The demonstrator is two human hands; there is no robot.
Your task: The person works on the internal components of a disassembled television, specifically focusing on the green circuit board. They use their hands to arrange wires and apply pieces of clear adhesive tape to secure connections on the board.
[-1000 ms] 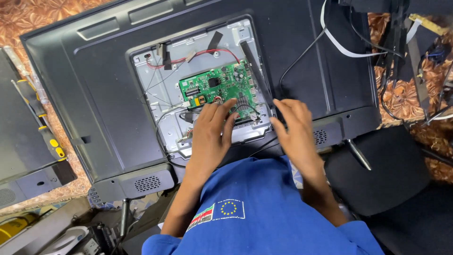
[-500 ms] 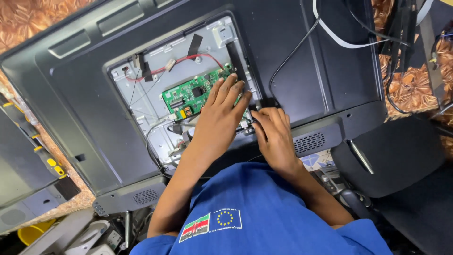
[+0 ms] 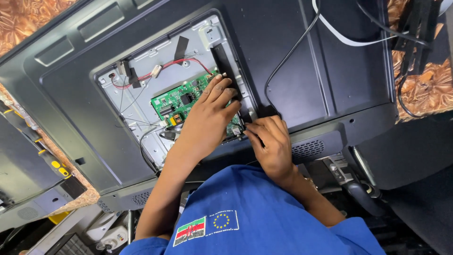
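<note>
Shows a flat-screen television (image 3: pixel 330 85) lying face down, rear hatch open, green circuit board (image 3: pixel 177 101) bare on the grey metal plate (image 3: pixel 141 108) left of centre in the frame.

Compared with a second ago, finds the two hands drawn together. Back then, had the right hand (image 3: pixel 271 141) lying flat on the black cover to the right of the hatch, well apart from the other. Now puts it at the hatch's lower right corner, just beside the board's right edge, where the black cable (image 3: pixel 288 56) comes down from the top of the frame.

Has the left hand (image 3: pixel 207 118) shifted rightward over the board, fingers straight and spread, pressing flat on the board's right half, fingertips touching the black strip (image 3: pixel 224 63) along the hatch edge. Grips nothing there, merely steadies.

Shows the right fingers bent and bunched at the board's corner; cannot tell whether they pinch a plug or wire, since the knuckles hide the tips.

Suggests, as a judgement, that attention has narrowed from the board as a whole to a single connection at its right edge.

Leaves the red wire (image 3: pixel 165 71) above the board untouched.
</note>
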